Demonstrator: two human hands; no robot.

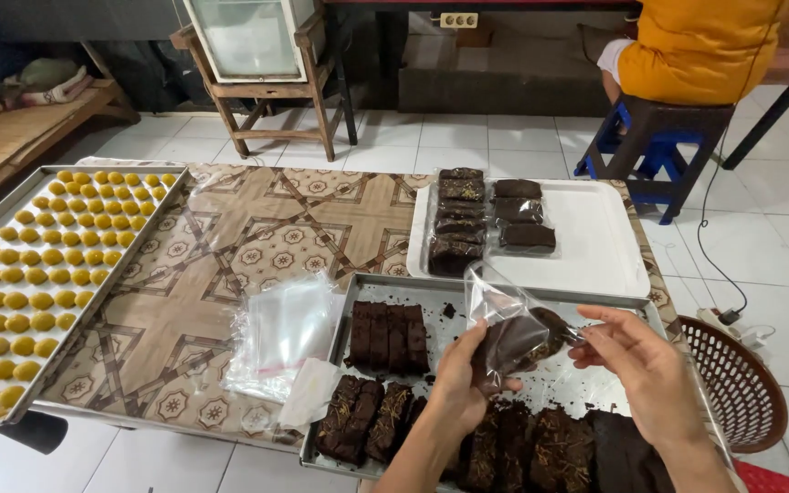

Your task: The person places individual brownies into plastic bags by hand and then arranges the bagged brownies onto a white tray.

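My left hand point(460, 374) grips a dark brownie slice point(510, 340) that sits inside a clear plastic bag point(497, 301). My right hand point(636, 361) pinches the bag's right side with thumb and fingers. Both hands hover over a metal baking tray point(367, 290) that holds several brownie slices point(388, 335) and crumbs. Beyond it, a white tray point(595, 242) carries several bagged brownies point(490, 219) in two rows.
A pile of clear bags point(287, 333) lies left of the baking tray on the patterned tabletop point(257, 237). A long tray of yellow round cookies point(38, 274) fills the left. A person in yellow sits on a blue stool point(655, 137); a red basket point(741, 383) stands at right.
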